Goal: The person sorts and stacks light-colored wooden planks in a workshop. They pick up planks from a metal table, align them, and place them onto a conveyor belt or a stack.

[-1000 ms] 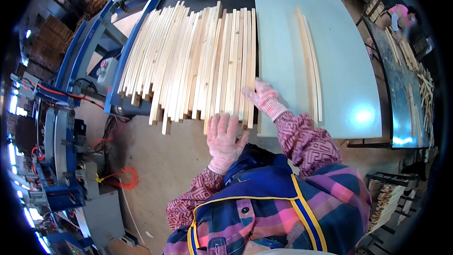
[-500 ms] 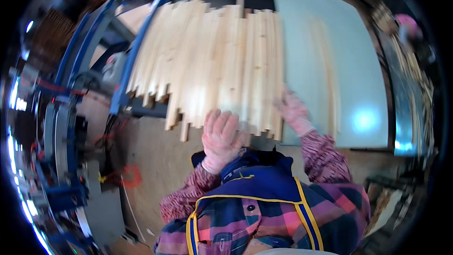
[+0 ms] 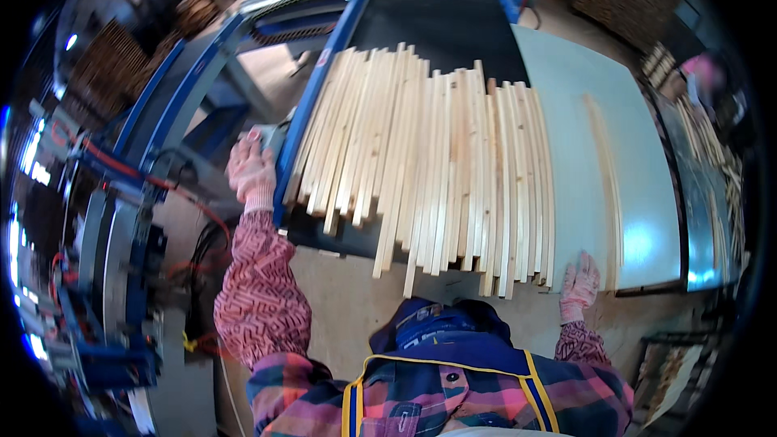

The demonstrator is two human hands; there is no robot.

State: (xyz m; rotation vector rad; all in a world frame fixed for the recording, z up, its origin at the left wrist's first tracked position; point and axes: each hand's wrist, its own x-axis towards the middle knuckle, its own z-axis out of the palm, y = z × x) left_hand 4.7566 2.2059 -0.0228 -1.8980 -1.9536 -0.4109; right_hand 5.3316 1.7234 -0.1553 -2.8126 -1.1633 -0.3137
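My left hand, in a pink-and-white work glove, reaches to a small grey box on the outer side of the blue rail. Its fingers lie stretched out over the box, by a round red button. My right hand, gloved alike, rests with its fingers out flat on the near edge of the pale green tabletop. To its left, many light wooden strips lie side by side on a black belt, their ends uneven. Neither hand holds a strip.
A blue rail borders the strips on the left. A few thin strips lie on the pale tabletop. Machinery with a red hose stands at left. Another person in a pink head covering is at the far right, beside more strips.
My left hand has left the near ends of the strips and moved left to the grey box. My right hand has drawn back from the strips' right edge to the tabletop's near edge.
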